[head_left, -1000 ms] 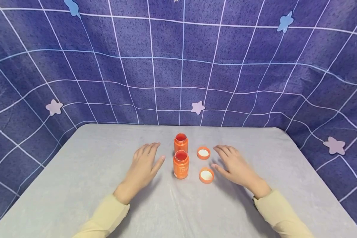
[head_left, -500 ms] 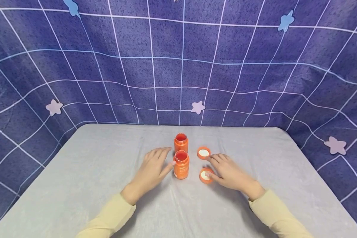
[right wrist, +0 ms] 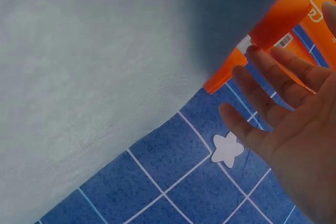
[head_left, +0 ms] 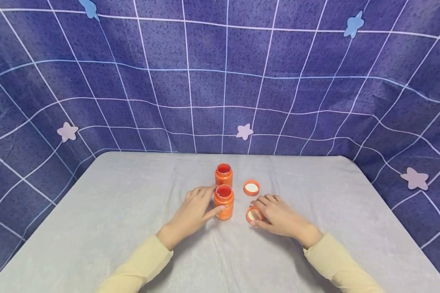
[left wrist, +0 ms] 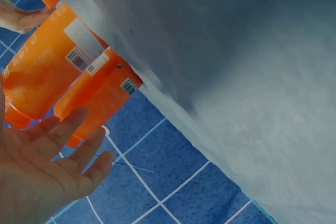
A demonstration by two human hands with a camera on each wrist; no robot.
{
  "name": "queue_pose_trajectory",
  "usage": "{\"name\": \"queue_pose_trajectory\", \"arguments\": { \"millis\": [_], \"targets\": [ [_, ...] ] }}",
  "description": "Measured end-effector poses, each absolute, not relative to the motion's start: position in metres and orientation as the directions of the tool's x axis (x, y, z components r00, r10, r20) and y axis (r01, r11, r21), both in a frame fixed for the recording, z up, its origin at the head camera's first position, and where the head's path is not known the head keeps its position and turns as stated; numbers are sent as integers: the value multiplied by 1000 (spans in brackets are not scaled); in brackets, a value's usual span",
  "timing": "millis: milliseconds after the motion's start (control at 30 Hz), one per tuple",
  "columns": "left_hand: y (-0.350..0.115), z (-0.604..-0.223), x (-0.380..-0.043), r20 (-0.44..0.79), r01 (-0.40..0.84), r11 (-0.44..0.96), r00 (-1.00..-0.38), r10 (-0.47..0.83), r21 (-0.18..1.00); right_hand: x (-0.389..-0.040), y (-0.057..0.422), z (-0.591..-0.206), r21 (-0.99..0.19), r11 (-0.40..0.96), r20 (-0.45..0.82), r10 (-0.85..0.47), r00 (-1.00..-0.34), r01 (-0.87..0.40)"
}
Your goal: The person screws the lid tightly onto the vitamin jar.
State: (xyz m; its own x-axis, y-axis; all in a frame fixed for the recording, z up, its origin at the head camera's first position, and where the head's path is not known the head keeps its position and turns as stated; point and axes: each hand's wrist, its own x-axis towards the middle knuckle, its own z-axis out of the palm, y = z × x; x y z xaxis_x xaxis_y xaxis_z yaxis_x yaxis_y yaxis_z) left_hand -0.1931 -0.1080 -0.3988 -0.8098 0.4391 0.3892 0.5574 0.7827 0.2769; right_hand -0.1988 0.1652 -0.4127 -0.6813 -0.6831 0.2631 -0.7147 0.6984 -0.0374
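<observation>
Two orange bottles without caps stand upright, the front bottle (head_left: pixel 227 199) partly covering the back bottle (head_left: pixel 224 179) in the head view. My left hand (head_left: pixel 192 209) is at the front bottle's left side, thumb over its front and fingers reaching behind, still fairly straight in the left wrist view. To the right, the near orange lid (head_left: pixel 250 215) lies with its white inside up. My right hand (head_left: pixel 280 216) spans it, thumb at its near edge and fingertips at its far edge; the right wrist view shows those fingers extended.
A second orange lid (head_left: pixel 251 188), also white side up, lies behind the near one. Grey cloth covers the table (head_left: pixel 132 179). Behind it hangs a blue gridded curtain (head_left: pixel 161 89) with star shapes.
My left hand has moved right to the front bottle, its thumb now over the bottle's front. My right hand has moved left and nearer to me, over the near lid. Bottles and lids stay put.
</observation>
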Motion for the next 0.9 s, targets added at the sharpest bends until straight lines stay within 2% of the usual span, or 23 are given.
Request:
{"name": "queue_pose_trajectory", "arguments": {
  "millis": [467,900],
  "targets": [
    [-105,-405,-197,348,552,785,-821,453,281,-198,165,-414,13,689,232,-707,-668,-724],
    [-105,-404,-196,329,555,767,-825,459,322,-199,165,-414,-28,702,276,-679,-680,-712]
  ]
}}
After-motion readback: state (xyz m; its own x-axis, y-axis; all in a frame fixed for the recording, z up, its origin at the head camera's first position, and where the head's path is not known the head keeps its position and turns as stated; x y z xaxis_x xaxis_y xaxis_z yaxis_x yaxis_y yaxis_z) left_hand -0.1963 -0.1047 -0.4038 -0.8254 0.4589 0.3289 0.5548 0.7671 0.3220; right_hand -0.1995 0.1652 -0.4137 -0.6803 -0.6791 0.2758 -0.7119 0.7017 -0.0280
